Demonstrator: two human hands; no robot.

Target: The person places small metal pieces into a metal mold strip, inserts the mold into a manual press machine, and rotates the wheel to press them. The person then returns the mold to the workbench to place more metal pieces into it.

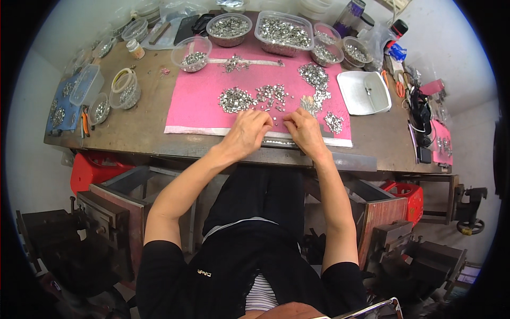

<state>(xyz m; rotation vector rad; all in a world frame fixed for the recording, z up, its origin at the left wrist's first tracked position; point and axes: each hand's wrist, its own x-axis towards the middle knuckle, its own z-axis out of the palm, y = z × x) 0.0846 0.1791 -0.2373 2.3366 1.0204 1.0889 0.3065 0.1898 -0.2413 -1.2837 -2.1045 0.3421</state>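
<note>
My left hand [249,129] is over the front edge of the pink mat [196,106], its fingertips pressed together. What they hold, if anything, is too small to make out. Close to its right, my right hand [306,130] is pinched in the same way, its contents hidden. Below both hands, a row of small shiny pieces [279,142] lies along the bench's front edge. Just beyond my fingers are a pile of small silvery metal pieces [236,100] and a looser scatter of pieces [272,95]. More metal pieces [314,77] are heaped to the right.
Plastic tubs of metal pieces, including a large rectangular one [284,34], line the back. A white tray [364,93] sits right of the mat. Pliers [85,121] and round tubs [126,90] stand left. Vises [95,234] and red stools [93,170] are below the bench.
</note>
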